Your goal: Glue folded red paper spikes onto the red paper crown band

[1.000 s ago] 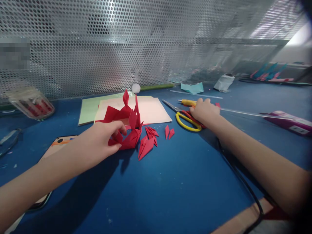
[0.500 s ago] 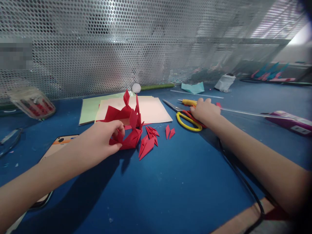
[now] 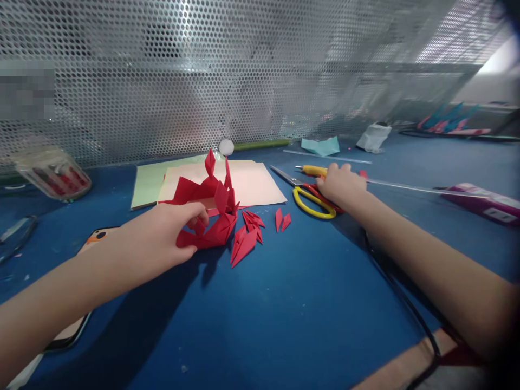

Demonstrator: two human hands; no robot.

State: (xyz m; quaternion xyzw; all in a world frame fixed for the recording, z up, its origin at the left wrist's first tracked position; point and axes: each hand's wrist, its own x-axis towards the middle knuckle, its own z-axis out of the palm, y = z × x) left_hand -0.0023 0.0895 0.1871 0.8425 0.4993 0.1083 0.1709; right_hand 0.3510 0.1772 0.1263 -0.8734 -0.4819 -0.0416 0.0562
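A red folded-paper ring with upright pointed pieces (image 3: pixel 217 230) stands on the blue table. My left hand (image 3: pixel 173 227) is at its near left side, fingers curled over the wall and thumb low on the outside. Small folded red paper pieces (image 3: pixel 246 244) lie just right of the ring, and two more red points (image 3: pixel 282 220) lie apart from them. Over on the right, my right hand (image 3: pixel 343 181) is closed round a yellow-nosed hot glue gun (image 3: pixel 313 170), with a clear glue stick (image 3: pixel 400 185) sticking out behind. The palm hides most of its body.
Scissors with yellow and red handles (image 3: pixel 314 201) lie beside the right hand. Behind the ring are pale paper sheets (image 3: pixel 260 184). A phone (image 3: pixel 67 336) lies under the left forearm, a jar (image 3: pixel 57 173) at far left. A black cord (image 3: pixel 400 292) runs under the right arm.
My left thumb has slid slightly left along the ring's outer wall, widening the gap to the fingers. My right hand stays on the glue gun. The view has shifted very little.
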